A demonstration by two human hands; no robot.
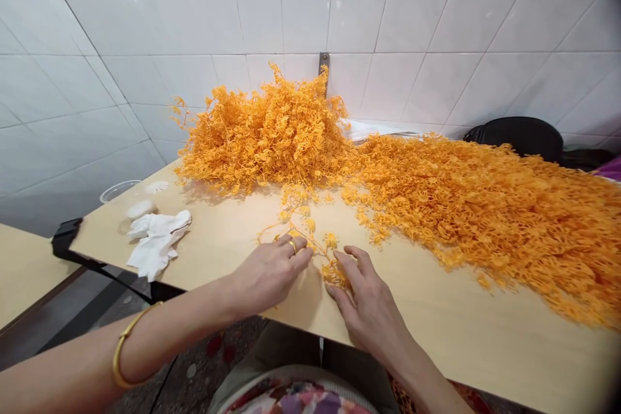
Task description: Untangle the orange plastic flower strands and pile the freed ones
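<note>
An orange plastic stem (316,246) with small lacy florets lies on the pale wooden table in front of me. My left hand (269,272) is closed on the stem's left part, fingers curled over it, a gold ring on one finger. My right hand (367,295) closes its thumb and fingers around a small bunch of orange florets (334,273) at the stem's near end. The fingertips of my left hand partly hide the stem. Beyond both hands, a tall heap of orange sprigs (272,136) stands by the wall.
A wide pile of loose orange florets (490,207) covers the table's right side. At left lie a crumpled white tissue (158,239), a white rounded object (140,209) and a clear lid (119,189). A black bag-like object (521,136) sits by the tiled wall (412,6).
</note>
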